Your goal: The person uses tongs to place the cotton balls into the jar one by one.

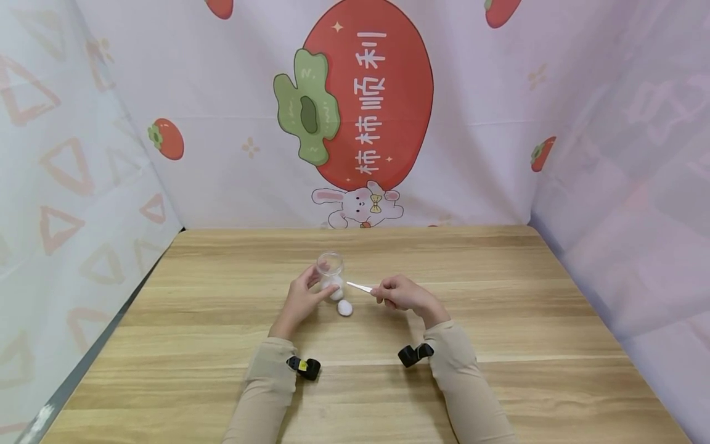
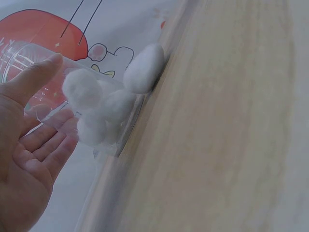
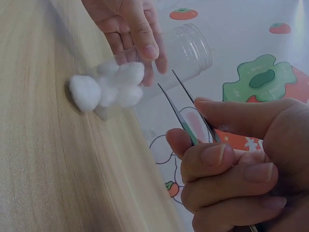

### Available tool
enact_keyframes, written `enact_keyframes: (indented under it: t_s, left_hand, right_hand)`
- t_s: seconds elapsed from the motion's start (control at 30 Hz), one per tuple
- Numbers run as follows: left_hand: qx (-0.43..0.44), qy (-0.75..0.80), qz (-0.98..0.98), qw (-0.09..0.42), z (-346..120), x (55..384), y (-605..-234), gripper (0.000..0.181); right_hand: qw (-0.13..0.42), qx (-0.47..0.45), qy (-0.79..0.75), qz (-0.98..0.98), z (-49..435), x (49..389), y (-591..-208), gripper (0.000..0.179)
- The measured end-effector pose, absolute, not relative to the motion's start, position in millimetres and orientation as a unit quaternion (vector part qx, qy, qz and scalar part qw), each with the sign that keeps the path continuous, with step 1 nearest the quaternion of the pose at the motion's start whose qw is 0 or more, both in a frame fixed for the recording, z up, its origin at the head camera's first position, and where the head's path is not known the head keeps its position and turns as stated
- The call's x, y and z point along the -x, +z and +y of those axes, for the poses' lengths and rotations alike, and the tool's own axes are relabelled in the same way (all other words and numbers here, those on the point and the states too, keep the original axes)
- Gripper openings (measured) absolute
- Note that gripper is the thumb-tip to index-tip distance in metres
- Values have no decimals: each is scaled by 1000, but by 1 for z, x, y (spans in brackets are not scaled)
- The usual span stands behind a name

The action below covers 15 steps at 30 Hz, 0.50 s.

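My left hand (image 1: 302,297) grips a clear jar (image 1: 330,263) from the left side, thumb on the near wall and fingers behind it. The jar stands upright with an uncovered mouth, and several white cotton balls (image 3: 129,73) are heaped at its bottom. One more cotton ball (image 1: 345,308) lies on the table just in front of the jar. In my right hand (image 1: 403,292) is a pair of metal tweezers (image 1: 360,287), pinched between thumb and fingers. Their tips point left toward the jar, spread apart with nothing between them, as the right wrist view shows.
Both hands work over a wood-grain table (image 1: 355,394). A printed cloth (image 1: 471,111) with a big persimmon and a rabbit hangs behind its far edge. Light patterned cloths flank both sides. Each forearm wears a small black camera (image 1: 415,354) at the wrist.
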State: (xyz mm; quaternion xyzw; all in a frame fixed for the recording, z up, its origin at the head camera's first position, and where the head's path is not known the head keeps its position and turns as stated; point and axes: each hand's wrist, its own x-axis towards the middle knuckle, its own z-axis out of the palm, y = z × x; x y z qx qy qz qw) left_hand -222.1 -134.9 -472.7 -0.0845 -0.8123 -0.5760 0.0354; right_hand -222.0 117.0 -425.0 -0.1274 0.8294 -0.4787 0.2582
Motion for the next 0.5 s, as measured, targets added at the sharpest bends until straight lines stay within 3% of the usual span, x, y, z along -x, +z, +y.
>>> enact_keyframes:
  t_s: [0.5]
  left_hand:
    - [83,-561,-823,28,-137,223,-471,62]
  right_hand:
    - [266,119,-460,839,115,224,-431,33]
